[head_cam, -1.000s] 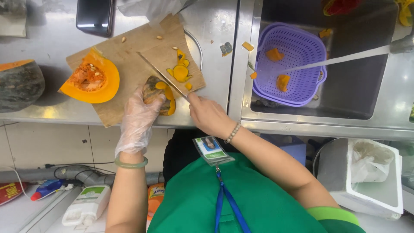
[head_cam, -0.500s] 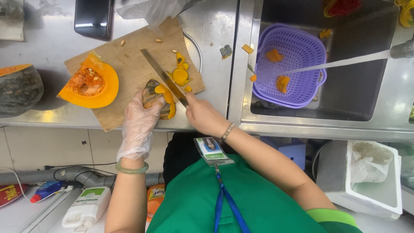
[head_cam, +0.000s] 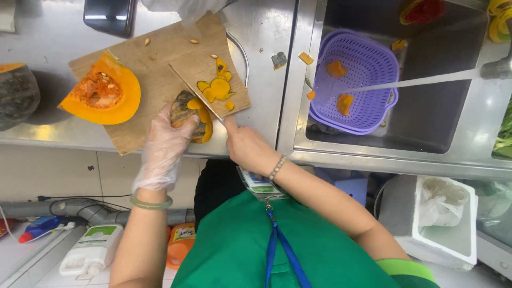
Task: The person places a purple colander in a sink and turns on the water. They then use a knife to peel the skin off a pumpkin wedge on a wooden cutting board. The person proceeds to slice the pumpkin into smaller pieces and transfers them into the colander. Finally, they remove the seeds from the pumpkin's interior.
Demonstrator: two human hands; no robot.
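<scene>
A small green-skinned, orange-fleshed pumpkin piece (head_cam: 191,118) lies at the near edge of the wooden cutting board (head_cam: 154,58). The gloved left hand (head_cam: 164,146) pinches it, fingers curled over the rind. The bare right hand (head_cam: 246,146) is closed around the handle of a wide cleaver (head_cam: 209,80), blade edge on the piece. A large orange pumpkin wedge (head_cam: 101,92) lies left. A purple plastic basket (head_cam: 356,80) sits in the sink. Below, a white bottle with green label (head_cam: 92,248) and an orange bottle (head_cam: 180,242) lie on the floor.

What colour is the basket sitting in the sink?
The basket is lilac purple with a slotted weave, holding orange pumpkin pieces; the head view shows it clearly.
</scene>
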